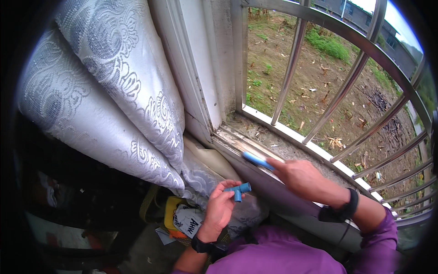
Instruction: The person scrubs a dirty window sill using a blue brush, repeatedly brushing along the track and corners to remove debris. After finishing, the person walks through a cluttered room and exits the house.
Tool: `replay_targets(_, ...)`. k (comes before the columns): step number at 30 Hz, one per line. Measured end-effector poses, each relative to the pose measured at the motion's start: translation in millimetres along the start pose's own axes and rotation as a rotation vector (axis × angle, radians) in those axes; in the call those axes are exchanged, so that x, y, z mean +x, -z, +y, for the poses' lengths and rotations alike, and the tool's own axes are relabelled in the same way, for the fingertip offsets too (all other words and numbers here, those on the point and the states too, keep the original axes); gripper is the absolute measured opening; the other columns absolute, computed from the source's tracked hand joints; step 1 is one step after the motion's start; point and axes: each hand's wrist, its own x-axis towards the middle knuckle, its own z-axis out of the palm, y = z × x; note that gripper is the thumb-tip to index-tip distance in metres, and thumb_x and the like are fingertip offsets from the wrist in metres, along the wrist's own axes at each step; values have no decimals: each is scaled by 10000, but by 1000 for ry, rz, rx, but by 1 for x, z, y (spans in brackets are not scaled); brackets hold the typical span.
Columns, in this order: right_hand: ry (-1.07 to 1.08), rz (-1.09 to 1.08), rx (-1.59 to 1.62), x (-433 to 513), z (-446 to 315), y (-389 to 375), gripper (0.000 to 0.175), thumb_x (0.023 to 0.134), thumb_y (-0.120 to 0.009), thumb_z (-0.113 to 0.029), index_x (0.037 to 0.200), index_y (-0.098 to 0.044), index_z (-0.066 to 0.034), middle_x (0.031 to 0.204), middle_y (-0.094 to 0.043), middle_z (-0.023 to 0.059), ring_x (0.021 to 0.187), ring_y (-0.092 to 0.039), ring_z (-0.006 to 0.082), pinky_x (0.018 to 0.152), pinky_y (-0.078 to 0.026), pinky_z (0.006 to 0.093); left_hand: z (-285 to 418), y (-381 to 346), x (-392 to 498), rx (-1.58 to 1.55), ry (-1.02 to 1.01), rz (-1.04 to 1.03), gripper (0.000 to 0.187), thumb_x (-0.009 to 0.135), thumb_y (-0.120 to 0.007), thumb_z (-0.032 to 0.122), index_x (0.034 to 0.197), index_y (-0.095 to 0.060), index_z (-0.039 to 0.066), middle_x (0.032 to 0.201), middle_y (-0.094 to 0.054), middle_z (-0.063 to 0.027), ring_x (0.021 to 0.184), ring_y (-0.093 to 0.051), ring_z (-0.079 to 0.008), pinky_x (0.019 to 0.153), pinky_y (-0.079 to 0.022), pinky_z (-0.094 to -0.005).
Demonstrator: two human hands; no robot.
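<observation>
My right hand point(303, 178) grips a blue-handled brush point(256, 160), seen slightly blurred, its head lying over the window track point(239, 137); the bristles are mostly hidden. In my left hand point(220, 205) is a blue plastic tee pipe fitting point(238, 190), pinched between thumb and fingers below the sill, apart from the brush. Dirt and worn patches show along the track and on the rough concrete ledge point(273, 137) beyond it.
A metal window guard point(291, 75) with upright bars stands past the ledge, with soil and plants outside. A patterned silvery curtain point(119, 85) hangs at the left beside the window frame point(191, 58). Below lies a yellow container point(170, 209) with a printed white bag point(188, 219).
</observation>
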Motion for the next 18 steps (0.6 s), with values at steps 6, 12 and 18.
replay_targets(6,60,58,118,93,-11,-16,308,938,-516,-209,1199,-584,-60,751,-619,249,743,-617,415,666,-479,494,1,-11,1,73,29,16,286,857,-480,-34,1140,-489,5,1153,-570,-161,1067,-555,-252,899,-486,-389)
replay_targets(12,-51,-113,26,24,9,22,323,945,-526,-238,1214,-583,-69,713,-619,212,672,-633,359,618,-489,468,8,10,-10,15,-51,65,262,873,-467,-35,1131,-497,-2,1140,-574,-149,1046,-566,-236,872,-504,-375)
replay_targets(18,65,69,-25,75,11,-27,322,938,-528,-223,1231,-541,-90,676,-604,198,635,-612,379,573,-465,487,-3,0,0,28,1,26,244,879,-468,-28,1119,-505,-1,1122,-584,-150,1031,-570,-235,863,-506,-373)
